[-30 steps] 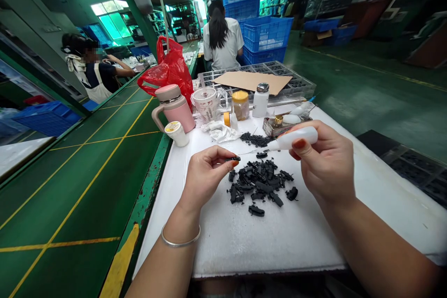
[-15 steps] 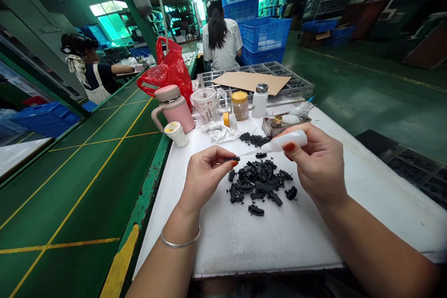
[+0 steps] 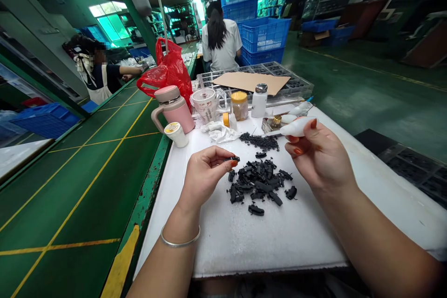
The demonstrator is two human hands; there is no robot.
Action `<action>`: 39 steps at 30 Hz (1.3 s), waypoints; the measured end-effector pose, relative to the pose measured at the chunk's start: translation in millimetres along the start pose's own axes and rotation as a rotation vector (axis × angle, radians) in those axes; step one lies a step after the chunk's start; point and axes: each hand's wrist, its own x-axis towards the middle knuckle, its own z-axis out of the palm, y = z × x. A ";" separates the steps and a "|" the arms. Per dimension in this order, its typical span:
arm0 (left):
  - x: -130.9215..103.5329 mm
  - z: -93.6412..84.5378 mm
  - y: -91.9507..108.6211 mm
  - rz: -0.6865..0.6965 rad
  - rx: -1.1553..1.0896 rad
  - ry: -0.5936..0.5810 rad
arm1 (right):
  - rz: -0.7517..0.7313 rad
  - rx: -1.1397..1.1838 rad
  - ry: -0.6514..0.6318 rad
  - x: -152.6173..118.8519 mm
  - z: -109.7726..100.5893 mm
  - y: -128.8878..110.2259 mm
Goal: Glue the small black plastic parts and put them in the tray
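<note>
Between thumb and fingers, my left hand (image 3: pixel 207 172) pinches a small black plastic part (image 3: pixel 234 159), mostly hidden by the fingertips. My right hand (image 3: pixel 324 156) is closed round a white squeeze bottle (image 3: pixel 298 127), whose thin nozzle points left, apart from the part. Below and between the hands lies a loose pile of black plastic parts (image 3: pixel 260 181) on the white tabletop (image 3: pixel 272 242). Behind it is a spread of tiny black pieces (image 3: pixel 260 140), just left of the bottle's nozzle.
Along the back stand a pink mug (image 3: pixel 178 111), a white tub (image 3: pixel 176 134), a plastic cup (image 3: pixel 205 104), a yellow-lidded jar (image 3: pixel 239 104) and a white dispenser bottle (image 3: pixel 259 101). A green conveyor (image 3: pixel 87 172) runs at left. Other people sit beyond.
My right hand has drawn the squeeze bottle away to the right and up, turning it, so the nozzle has left the black part. My left hand stays put.
</note>
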 end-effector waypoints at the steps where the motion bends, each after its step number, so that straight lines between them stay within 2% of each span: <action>1: 0.3 -0.1 0.5 -0.005 -0.013 -0.001 | 0.016 0.002 0.001 1.7 -1.1 0.0; 6: 1.3 -0.9 2.5 -0.027 -0.066 -0.002 | 0.093 0.089 0.053 6.9 -6.0 -0.3; 9: 2.0 -2.6 2.1 -0.039 -0.088 0.001 | 0.084 0.110 0.086 9.5 -8.5 -1.7; 13: 3.7 -5.5 -0.5 -0.055 -0.108 0.020 | 0.093 0.141 0.202 14.3 -14.2 -9.7; 16: 5.3 -7.5 -2.9 -0.051 -0.114 0.044 | 0.018 0.102 0.241 16.0 -21.5 -21.4; 18: 6.1 -8.6 -4.1 -0.050 -0.111 0.055 | -0.063 -0.009 0.230 16.4 -28.2 -28.4; 20: 6.5 -9.3 -4.5 -0.058 -0.112 0.055 | -0.118 -0.194 0.158 17.7 -36.4 -31.8; 22: 6.3 -9.1 -3.9 -0.069 -0.118 0.049 | -0.112 -0.417 0.008 20.6 -44.9 -30.3; 26: 5.3 -7.8 -1.3 -0.078 -0.128 0.037 | 0.048 -0.835 -0.302 29.8 -56.4 -16.7; 29: 5.6 -7.8 -1.2 -0.084 -0.129 0.042 | 0.052 -0.989 -0.367 34.9 -56.5 -6.7; 31: 5.9 -7.8 -2.2 -0.085 -0.128 0.048 | 0.077 -0.938 -0.382 34.2 -51.0 -3.7; 36: 5.5 -3.1 -4.3 -0.097 -0.151 0.029 | 0.358 -0.463 -0.509 12.1 -15.8 0.8; 39: 5.9 0.9 -6.6 -0.061 -0.197 0.028 | 0.365 -0.330 -0.579 -5.3 10.7 9.5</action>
